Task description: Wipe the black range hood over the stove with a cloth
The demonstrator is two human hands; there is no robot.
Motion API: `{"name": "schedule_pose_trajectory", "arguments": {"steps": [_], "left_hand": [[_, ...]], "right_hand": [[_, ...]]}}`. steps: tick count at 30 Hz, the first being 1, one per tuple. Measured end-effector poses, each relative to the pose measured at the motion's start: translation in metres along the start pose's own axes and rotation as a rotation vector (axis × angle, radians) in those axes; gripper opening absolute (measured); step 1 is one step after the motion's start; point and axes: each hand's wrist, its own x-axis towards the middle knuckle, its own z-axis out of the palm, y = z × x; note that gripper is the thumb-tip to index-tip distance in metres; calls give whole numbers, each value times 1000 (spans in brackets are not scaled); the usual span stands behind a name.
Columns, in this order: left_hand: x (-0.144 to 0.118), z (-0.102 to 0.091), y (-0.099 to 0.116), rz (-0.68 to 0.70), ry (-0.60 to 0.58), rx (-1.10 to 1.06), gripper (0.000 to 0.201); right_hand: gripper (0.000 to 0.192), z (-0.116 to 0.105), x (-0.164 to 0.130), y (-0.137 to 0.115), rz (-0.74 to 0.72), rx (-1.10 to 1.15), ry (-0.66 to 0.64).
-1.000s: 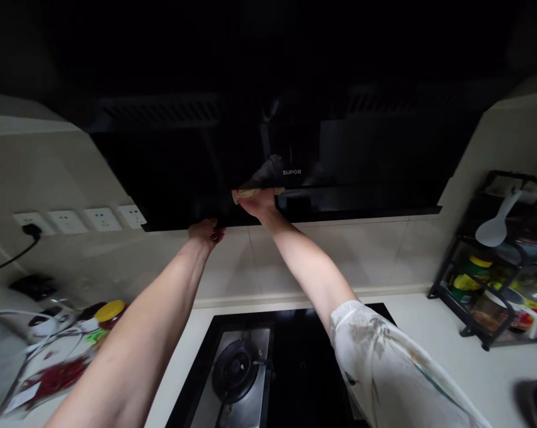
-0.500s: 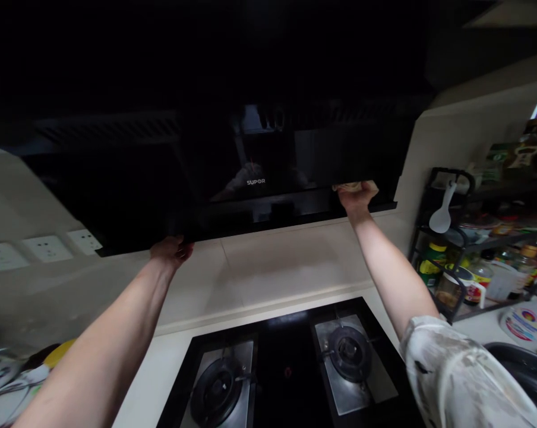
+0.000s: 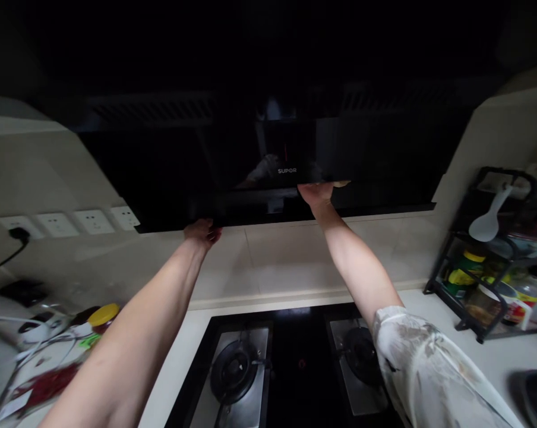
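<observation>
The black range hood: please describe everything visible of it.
The range hood is wide, black and glossy, perhaps glass-fronted, with reflections. Pale SUPOR lettering sits below a thin red mark near its lower middle. Its top fades into darkness. It hangs above the stove. The left hand seems to touch its bottom edge; the right hand, with a mostly hidden cloth, is at its lower front.

range hood (image 3: 384, 154): brand lettering (image 3: 287, 171) "supor", pale, on the dark front
cooktop (image 3: 290, 395): small red mark (image 3: 301, 364), illegible
green container (image 3: 464, 274): label too blurred to read
</observation>
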Motion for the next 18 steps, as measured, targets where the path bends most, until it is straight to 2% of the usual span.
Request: {"name": "schedule_pose_trajectory", "arguments": {"steps": [4,8,13,16,18], "left_hand": [[1,0,-2,-7,-9,-24,23],[3,1,-4,-18,-27,-59,21],[9,5,-8,-33,-37,-108,15],[16,7,-14,-33,-41,-136,9],[21,7,-18,-20,-88,-187,6]], "right_hand": [[58,13,-3,55,169,1,-132],[56,31,2,122,349,-49,-133],[47,49,10,196,499,-34,-154],[51,59,14,241,594,-45,-206],[53,66,16,272,654,-73,-232]]}}
